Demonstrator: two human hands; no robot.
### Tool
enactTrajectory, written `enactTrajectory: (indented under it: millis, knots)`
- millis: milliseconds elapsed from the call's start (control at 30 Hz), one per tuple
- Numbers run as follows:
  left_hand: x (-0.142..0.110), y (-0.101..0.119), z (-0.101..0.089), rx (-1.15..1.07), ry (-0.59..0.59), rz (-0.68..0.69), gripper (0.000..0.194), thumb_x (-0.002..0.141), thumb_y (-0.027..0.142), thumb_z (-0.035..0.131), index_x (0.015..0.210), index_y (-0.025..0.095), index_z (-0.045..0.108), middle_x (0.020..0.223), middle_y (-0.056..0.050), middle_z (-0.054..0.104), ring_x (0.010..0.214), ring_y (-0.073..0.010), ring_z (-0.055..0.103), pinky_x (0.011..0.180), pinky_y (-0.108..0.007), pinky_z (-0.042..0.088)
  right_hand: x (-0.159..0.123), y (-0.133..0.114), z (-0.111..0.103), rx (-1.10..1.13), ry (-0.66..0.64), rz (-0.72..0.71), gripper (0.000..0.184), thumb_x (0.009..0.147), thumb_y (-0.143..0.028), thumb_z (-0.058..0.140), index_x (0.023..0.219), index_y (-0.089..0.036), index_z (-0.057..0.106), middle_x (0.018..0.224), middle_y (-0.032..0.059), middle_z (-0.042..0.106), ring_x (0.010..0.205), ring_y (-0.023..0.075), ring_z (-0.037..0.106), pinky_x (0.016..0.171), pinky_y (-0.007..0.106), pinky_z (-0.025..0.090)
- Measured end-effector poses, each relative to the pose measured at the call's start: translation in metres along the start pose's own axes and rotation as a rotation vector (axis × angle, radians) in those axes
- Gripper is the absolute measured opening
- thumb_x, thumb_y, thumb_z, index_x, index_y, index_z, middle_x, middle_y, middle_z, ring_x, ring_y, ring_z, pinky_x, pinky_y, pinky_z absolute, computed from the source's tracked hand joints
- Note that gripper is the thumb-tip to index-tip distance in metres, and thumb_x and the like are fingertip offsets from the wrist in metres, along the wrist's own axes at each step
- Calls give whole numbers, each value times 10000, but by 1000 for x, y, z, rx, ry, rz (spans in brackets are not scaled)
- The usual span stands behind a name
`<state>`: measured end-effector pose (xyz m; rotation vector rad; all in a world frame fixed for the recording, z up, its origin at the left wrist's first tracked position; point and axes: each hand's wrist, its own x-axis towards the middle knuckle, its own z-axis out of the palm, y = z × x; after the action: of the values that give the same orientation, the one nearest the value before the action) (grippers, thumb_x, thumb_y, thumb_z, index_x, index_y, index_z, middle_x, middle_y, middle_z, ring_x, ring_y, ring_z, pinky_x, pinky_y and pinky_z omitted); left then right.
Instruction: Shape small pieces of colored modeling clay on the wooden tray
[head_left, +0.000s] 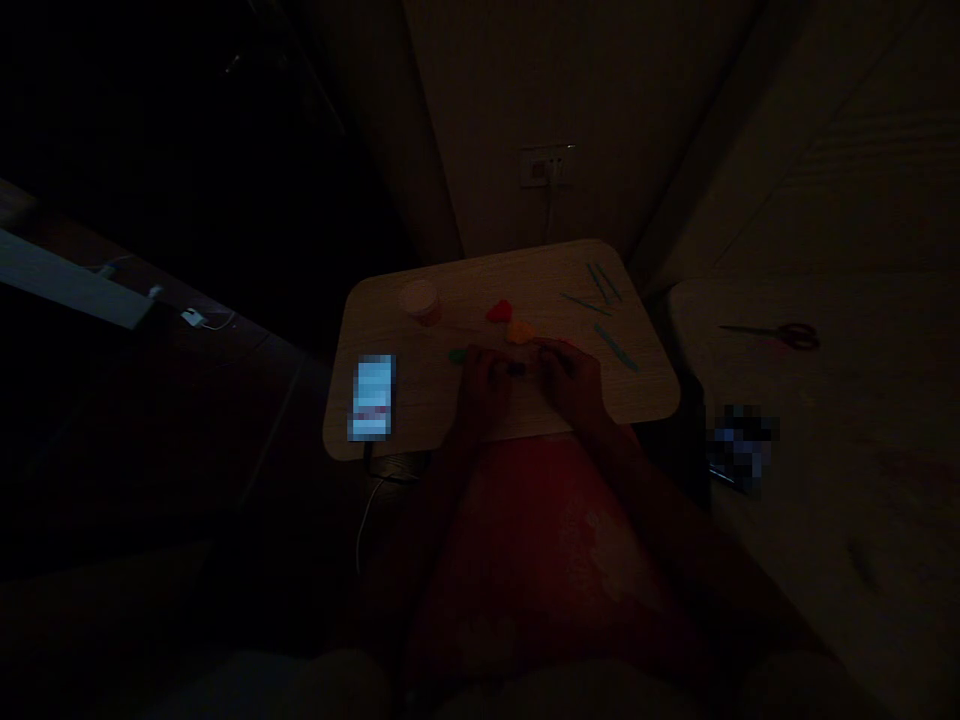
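Observation:
The scene is very dim. Over the small wooden table, my left hand point(484, 382) has its fingers curled against a small dark lump point(516, 369) that looks like modelling clay. Facing it, my right hand point(568, 374) is also closed, its fingers bent; whatever lies in them is hidden. Just beyond my hands sit an orange lump point(519, 331) and a red lump point(499, 311), both clay-like. A green lump point(457, 355) lies beside the left hand's fingers.
Several thin greenish strips point(616, 347) lie on the table's right side. A tub point(421, 301) stands at the back left of the tabletop point(427, 400), with a lit phone point(373, 398) nearer me. Scissors point(780, 334) lie on the pale surface to the right. A wall socket point(547, 166) is behind.

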<state>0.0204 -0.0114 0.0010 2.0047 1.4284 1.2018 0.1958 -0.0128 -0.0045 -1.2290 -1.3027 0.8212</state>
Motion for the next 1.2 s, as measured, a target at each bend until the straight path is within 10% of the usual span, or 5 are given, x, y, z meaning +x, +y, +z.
enactTrajectory:
  millis: [667, 933, 1200]
  knots:
    - [0, -2, 1, 0, 23, 7, 103, 931, 117, 589, 960, 210, 625, 1022, -63, 589, 989, -223, 591, 940, -403, 525, 1, -7, 0, -28, 12, -22, 163, 793, -356, 743, 773, -203, 690, 759, 22, 695, 716, 168, 614, 658, 285, 474]
    - [0, -1, 1, -1, 15, 2, 126, 922, 106, 588, 975, 212, 632, 1026, -55, 575, 983, -215, 583, 931, -390, 521, 0, -12, -1, 23, -31, -5, 492, 988, -473, 511, 564, -226, 551, 525, -9, 543, 555, 150, 512, 631, 314, 423]
    - [0, -3, 2, -9, 20, 19, 132, 917, 113, 593, 989, 219, 624, 1039, -67, 587, 994, -231, 597, 946, -428, 532, 3, -5, 0, -5, -9, -22, 220, 961, -399, 543, 823, -235, 589, 711, 7, 594, 702, 174, 554, 651, 295, 444]
